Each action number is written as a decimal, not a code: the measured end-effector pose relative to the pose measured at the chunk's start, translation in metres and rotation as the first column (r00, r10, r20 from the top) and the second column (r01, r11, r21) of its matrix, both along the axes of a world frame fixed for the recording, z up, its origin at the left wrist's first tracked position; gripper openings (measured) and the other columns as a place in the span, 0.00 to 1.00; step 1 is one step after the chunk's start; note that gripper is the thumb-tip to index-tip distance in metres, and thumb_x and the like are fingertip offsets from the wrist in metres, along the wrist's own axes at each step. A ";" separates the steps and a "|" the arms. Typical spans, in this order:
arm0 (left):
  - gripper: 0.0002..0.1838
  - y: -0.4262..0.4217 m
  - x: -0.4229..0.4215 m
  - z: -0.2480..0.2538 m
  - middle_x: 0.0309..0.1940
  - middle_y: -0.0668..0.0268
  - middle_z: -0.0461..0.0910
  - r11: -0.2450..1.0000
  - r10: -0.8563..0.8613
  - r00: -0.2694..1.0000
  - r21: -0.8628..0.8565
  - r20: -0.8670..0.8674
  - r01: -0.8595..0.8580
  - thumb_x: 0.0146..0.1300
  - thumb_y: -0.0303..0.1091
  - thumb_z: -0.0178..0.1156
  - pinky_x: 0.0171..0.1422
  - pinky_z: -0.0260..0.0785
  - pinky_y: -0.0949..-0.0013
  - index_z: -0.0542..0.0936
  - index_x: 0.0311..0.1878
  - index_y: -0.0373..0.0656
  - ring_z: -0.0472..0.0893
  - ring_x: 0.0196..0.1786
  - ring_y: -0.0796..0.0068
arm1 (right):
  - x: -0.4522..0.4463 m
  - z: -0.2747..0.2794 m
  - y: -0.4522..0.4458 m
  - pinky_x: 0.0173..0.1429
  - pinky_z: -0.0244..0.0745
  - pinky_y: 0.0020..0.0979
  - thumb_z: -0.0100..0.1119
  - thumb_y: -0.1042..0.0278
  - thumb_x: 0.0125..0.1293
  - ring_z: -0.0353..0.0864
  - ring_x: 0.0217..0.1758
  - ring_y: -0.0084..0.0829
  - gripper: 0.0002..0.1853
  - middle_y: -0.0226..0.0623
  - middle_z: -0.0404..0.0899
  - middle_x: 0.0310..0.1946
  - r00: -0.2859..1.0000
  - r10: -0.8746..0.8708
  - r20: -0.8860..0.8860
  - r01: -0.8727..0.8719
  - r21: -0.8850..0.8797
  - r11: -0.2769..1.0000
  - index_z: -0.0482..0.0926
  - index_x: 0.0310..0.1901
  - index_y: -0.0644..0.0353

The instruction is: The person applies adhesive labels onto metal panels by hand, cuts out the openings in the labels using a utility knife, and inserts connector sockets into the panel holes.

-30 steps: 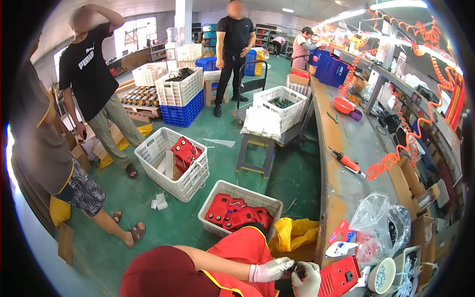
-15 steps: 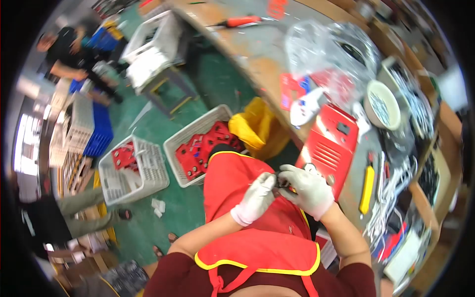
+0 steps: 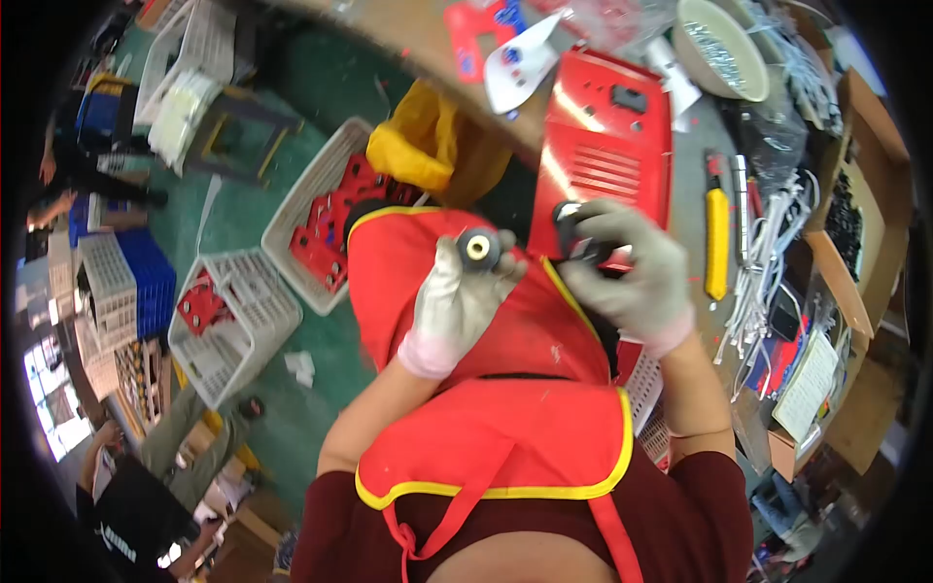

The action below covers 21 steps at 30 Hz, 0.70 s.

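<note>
My gloved left hand (image 3: 455,301) is raised over the red apron, its fingers around a round black part with a brass-coloured centre (image 3: 478,250). The part's brass end faces up toward me. My gloved right hand (image 3: 637,277) is at the near end of a red slotted metal panel (image 3: 607,131). Its thumb and fingers are closed on a dark piece (image 3: 586,251) whose shape is mostly hidden. Beside those fingers, a black and silvery round piece (image 3: 564,216) shows at the panel's lower edge; I cannot tell if it is fixed there.
On the bench are a yellow-handled tool (image 3: 717,228), a bowl of small metal parts (image 3: 719,92) and white cable ties (image 3: 768,272). Two white baskets (image 3: 277,228) with red panels stand on the floor at left, near a yellow bag (image 3: 413,136). A person (image 3: 136,515) is at lower left.
My hands have moved apart. The left now shows the round black part with its brass centre upward, while the right is by the panel's near end. The head view has shifted.
</note>
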State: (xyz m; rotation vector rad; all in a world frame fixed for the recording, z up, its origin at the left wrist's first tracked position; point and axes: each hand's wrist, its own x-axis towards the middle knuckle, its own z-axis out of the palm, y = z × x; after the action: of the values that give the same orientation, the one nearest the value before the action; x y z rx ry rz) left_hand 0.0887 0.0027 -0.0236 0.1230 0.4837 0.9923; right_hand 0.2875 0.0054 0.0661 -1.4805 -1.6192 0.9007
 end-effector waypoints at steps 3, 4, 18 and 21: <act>0.24 0.007 -0.001 0.000 0.50 0.60 0.76 1.000 0.025 0.996 -0.005 0.088 -0.025 0.66 0.54 0.50 0.61 0.66 0.60 0.74 0.50 0.42 0.78 0.46 0.71 | 0.018 -0.017 -0.017 0.38 0.75 0.22 0.68 0.76 0.46 0.78 0.32 0.20 0.15 0.36 0.81 0.39 0.990 -0.137 -0.018 0.136 -0.041 0.990 0.76 0.36 0.64; 0.24 0.008 -0.001 -0.001 0.50 0.59 0.76 1.000 -0.005 0.993 0.007 0.118 0.005 0.66 0.54 0.50 0.61 0.66 0.60 0.74 0.50 0.41 0.78 0.45 0.71 | 0.024 -0.021 -0.023 0.39 0.75 0.21 0.68 0.77 0.46 0.78 0.32 0.20 0.15 0.37 0.81 0.39 0.992 -0.123 0.024 0.124 -0.047 0.991 0.76 0.37 0.65; 0.17 -0.002 0.067 -0.060 0.51 0.64 0.74 0.817 -0.519 0.853 0.261 -0.058 0.514 0.68 0.39 0.52 0.59 0.68 0.63 0.71 0.56 0.43 0.75 0.53 0.70 | 0.009 -0.043 -0.059 0.45 0.75 0.30 0.66 0.83 0.45 0.79 0.40 0.33 0.18 0.47 0.77 0.42 0.996 0.016 -0.088 -0.012 0.045 0.999 0.71 0.39 0.65; 0.15 0.000 0.061 -0.056 0.49 0.64 0.75 0.394 -0.079 0.700 0.623 -0.709 0.675 0.65 0.31 0.51 0.55 0.72 0.67 0.71 0.54 0.40 0.76 0.51 0.72 | 0.000 -0.044 -0.060 0.41 0.75 0.32 0.67 0.82 0.42 0.80 0.36 0.39 0.20 0.46 0.77 0.39 0.996 0.079 -0.032 -0.074 0.132 0.988 0.72 0.39 0.62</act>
State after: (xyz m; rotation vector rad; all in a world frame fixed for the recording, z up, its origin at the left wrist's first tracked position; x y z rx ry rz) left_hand 0.1495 0.0032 -0.0791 1.4903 0.4231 0.5769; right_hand 0.2876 -0.0549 0.0216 -1.3124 -1.6840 0.8421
